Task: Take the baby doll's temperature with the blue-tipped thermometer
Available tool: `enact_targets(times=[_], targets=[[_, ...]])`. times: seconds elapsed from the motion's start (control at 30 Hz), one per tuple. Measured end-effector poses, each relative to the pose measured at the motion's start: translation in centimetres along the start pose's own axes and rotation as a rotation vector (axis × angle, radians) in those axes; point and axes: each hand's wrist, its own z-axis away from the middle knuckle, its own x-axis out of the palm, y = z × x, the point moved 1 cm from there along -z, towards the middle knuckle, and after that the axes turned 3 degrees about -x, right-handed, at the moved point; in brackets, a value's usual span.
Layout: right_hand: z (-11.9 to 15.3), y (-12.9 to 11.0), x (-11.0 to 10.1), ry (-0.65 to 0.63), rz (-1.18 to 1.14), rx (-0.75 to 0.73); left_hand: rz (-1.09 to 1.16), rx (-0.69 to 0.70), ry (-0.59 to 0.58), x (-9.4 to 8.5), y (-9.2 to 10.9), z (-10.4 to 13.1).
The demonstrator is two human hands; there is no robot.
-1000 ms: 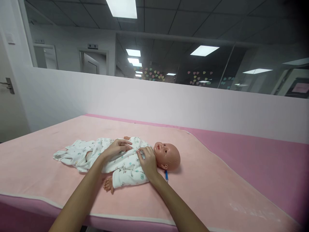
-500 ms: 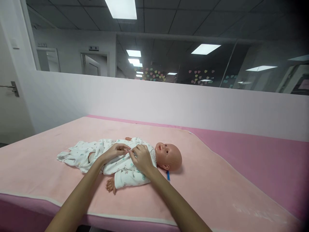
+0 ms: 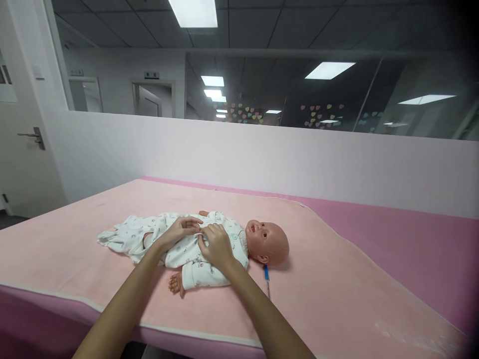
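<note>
head view: one doll (image 3: 267, 243), two bare hands and one thin blue-ended object (image 3: 266, 272) show on one peach sheet (image 3: 329, 299). the doll lies on its back, bald head to the right, mouth open and red inside, both eyes dark; its one white outfit (image 3: 215, 275) carries small prints and gapes at a leg. two doll hands poke out of the sleeves. the left hand (image 3: 180, 233) and right hand (image 3: 217, 245) meet over the outfit's front, fingers bent; whether either pinches cloth i cannot tell.
</note>
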Motion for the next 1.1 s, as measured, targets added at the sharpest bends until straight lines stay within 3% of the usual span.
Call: enact_targets(times=[0.53,1.1], targets=[[-0.04,-0.07,-0.23,0.059,-0.012,0.007,0.102,-0.031,0.033,-0.37,-0.7,-0.25],[0.07,0.1,0.0,0.078,0.005,0.059,0.072,-0.094,-0.108,-0.8,-0.59,-0.05]])
